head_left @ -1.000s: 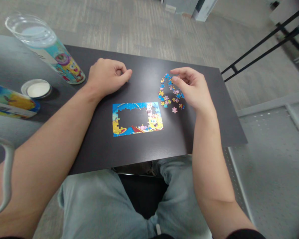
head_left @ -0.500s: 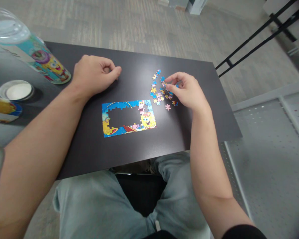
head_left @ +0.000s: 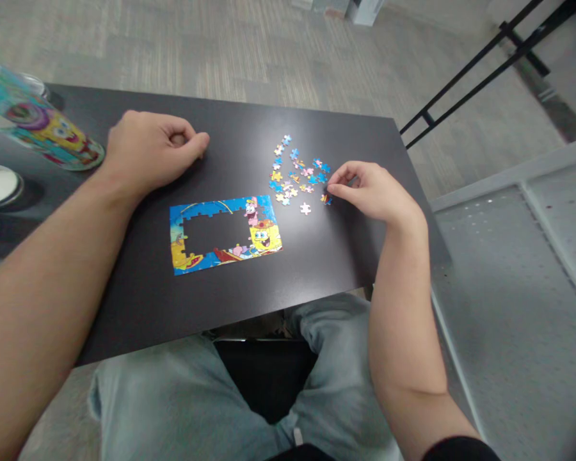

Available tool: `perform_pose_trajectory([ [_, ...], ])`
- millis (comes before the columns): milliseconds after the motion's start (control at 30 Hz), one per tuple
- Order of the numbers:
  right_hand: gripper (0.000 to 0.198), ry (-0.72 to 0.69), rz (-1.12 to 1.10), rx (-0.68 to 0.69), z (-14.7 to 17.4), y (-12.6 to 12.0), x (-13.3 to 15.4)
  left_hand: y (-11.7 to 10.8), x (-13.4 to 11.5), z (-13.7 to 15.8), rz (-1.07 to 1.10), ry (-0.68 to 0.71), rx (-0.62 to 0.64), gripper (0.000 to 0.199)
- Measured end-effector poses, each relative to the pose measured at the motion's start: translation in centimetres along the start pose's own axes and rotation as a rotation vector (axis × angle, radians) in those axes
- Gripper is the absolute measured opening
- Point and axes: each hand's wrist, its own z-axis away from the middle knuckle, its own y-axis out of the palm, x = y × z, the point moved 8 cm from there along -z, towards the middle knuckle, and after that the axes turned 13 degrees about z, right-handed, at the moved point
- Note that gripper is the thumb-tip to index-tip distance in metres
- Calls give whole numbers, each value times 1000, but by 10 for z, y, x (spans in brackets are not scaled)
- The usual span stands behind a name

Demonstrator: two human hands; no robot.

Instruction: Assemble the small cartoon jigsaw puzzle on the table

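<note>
Probably light, stiff and fragile at the tabs, the small multicoloured cardboard-looking jigsaw pieces are lying loose on the dark rectangular desk, inviting edge holds, while the right hand's grip is sitting beside them, nearly pressed together, any pinched piece indiscernible.

No lettering, label, number or sign can be read on anything here.

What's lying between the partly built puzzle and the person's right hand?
In the head view, loose puzzle pieces lie on the dark table between the partly built puzzle and the right hand, including a pale pink one.
</note>
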Motion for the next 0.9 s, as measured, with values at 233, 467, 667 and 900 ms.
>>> perform_pose_trajectory([
  [233,32,27,-36,-88,-4,5,-23,-1,-5,2,-56,-20,36,46],
  [467,25,35,51,-322,-25,20,-6,-2,-8,5,-84,-36,45,49],
  [667,19,-33,26,-330,-23,28,13,-2,-10,7,-90,-30,65,51],
  [900,14,4,54,-290,-24,32,25,-1,-10,6,-81,-52,56,56],
])
